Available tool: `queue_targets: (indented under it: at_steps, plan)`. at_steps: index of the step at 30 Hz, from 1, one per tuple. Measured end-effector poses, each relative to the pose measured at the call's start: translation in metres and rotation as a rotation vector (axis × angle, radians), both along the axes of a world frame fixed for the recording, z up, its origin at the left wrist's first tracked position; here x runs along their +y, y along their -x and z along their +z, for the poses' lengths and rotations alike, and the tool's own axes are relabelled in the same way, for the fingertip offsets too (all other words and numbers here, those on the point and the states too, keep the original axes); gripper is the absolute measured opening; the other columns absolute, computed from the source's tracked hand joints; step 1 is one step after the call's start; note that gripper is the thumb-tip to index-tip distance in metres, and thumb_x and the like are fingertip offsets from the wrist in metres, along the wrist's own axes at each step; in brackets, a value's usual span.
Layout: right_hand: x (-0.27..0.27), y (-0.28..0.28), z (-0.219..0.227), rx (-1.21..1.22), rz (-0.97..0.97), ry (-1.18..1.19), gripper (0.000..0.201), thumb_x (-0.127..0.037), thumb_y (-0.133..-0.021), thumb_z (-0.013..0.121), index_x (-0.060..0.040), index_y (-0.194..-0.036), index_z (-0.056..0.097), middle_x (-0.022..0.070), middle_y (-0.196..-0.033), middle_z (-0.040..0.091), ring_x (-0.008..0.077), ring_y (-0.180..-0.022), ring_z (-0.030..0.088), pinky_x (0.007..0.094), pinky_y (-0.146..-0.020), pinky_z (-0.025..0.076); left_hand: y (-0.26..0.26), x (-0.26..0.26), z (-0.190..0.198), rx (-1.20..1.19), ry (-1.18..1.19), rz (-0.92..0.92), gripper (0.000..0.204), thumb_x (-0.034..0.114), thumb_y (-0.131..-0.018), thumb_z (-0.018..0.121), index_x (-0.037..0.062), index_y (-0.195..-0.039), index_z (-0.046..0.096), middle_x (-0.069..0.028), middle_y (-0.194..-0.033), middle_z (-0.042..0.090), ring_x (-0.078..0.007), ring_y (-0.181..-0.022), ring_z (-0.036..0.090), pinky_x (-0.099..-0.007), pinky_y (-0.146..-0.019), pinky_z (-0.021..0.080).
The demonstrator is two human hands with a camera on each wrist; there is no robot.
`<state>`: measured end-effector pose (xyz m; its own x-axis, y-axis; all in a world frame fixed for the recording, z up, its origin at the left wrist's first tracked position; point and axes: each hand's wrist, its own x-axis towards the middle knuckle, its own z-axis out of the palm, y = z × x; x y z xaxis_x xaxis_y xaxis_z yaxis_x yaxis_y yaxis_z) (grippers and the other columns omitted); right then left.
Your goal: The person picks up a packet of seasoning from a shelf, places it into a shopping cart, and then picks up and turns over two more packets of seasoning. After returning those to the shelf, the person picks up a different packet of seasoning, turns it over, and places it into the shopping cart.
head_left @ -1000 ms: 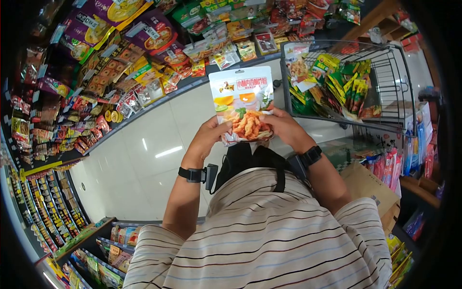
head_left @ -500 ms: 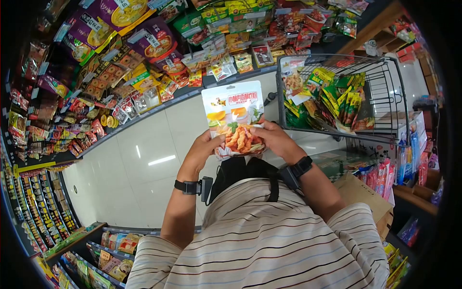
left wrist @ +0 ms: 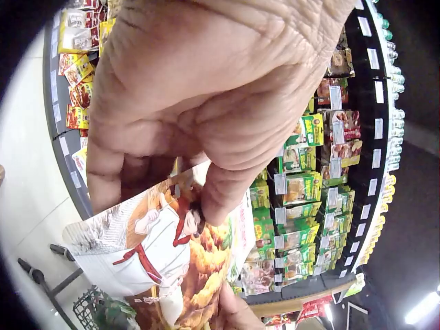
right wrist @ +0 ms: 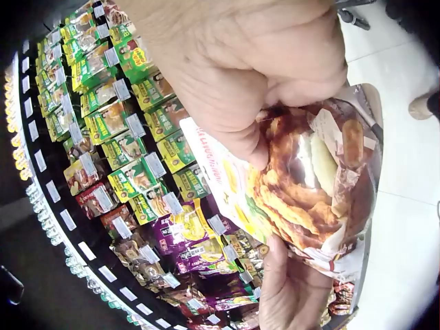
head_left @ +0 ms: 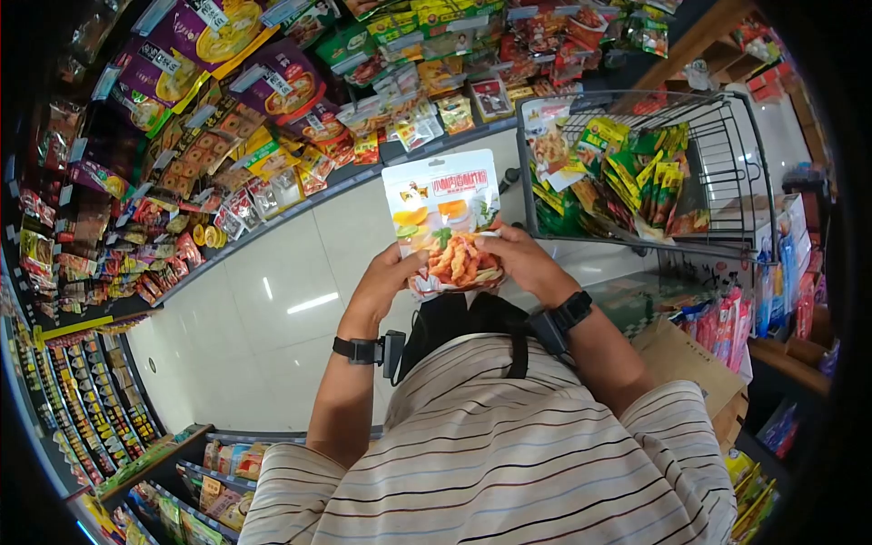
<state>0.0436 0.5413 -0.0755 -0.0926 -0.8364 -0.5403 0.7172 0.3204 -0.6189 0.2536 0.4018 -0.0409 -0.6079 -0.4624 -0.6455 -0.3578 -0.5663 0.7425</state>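
Note:
A white stand-up pouch (head_left: 442, 195), printed with fried strips of food and red Chinese characters, is held up in front of the body in the head view. My left hand (head_left: 377, 282) grips its lower left edge, the thumb lying over the front. At the lower right edge, my right hand (head_left: 529, 265) pinches it the same way. In the left wrist view the pouch (left wrist: 155, 258) shows a printed figure in white with a red scarf. The right wrist view shows its glossy food picture under my right thumb (right wrist: 244, 141).
A wire shopping cart (head_left: 727, 163) holding several green and yellow packets (head_left: 640, 177) stands ahead on the right. Shelves of bagged goods (head_left: 263, 154) curve along the left and far side. Pale floor tiles (head_left: 263, 309) lie between. A brown paper bag (head_left: 695, 368) is at the right.
Both hands and the pouch sit slightly lower and further left in the head view than a second ago. The grip stays the same, and the pouch's front still faces up.

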Motion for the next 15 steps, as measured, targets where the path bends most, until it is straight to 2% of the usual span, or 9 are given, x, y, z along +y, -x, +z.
queue_targets:
  at_steps: [15]
  plan:
    - [-0.002, 0.003, -0.009, -0.083, -0.077, -0.017, 0.035, -0.008, -0.096, 0.054, 0.0043, -0.128, 0.052, 0.0147, -0.117, 0.065, 0.0202, -0.100, 0.069, 0.0314, -0.084, 0.058, 0.001, -0.003, -0.014, -0.003, -0.024, -0.008, 0.038, 0.027, -0.096, 0.066, 0.0071, -0.127, 0.060, -0.0019, -0.105, 0.068, -0.0105, -0.091, 0.065, -0.0291, -0.081, 0.054]
